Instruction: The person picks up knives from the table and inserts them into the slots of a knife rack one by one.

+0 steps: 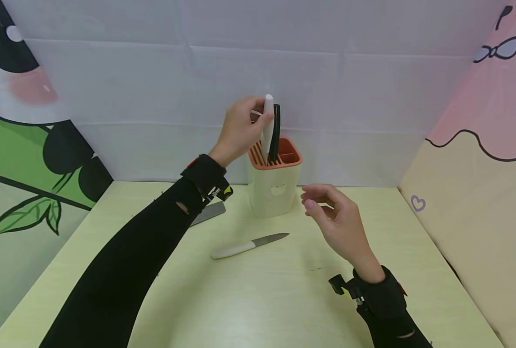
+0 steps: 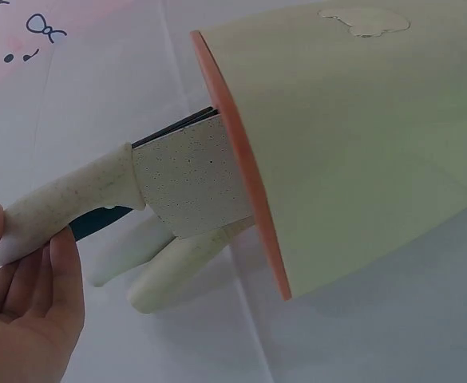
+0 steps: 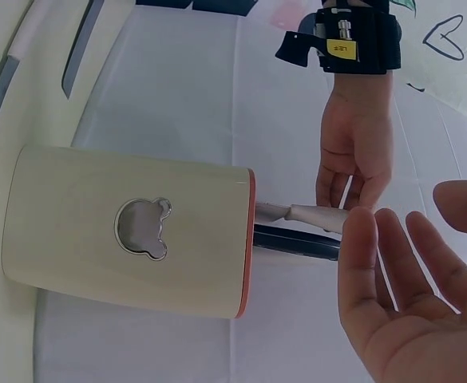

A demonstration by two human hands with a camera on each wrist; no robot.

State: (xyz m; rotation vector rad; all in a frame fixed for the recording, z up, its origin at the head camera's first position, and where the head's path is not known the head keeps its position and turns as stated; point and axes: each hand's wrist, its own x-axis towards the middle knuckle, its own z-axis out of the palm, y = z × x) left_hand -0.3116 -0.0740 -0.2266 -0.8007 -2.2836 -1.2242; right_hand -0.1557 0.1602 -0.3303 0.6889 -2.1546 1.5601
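On the worktop, a grey blade lies part hidden by the left sleeve; then a loose knife lies flat, tip rightward. The left hand pinches the white-handled knife, long axis nearly upright, handle up, blade partly inside the holder. Right of the holder, farther from that knife, the right hand holds nothing, fingers loosely bent.

Behind the left fingers rises a pale, creased wall sheet. Below them spreads a light tabletop, shining softly. Right of the right fingers stands a pink-and-cream panel with a purple heart; well left of the left fingers, a green-and-white panel with leaves.
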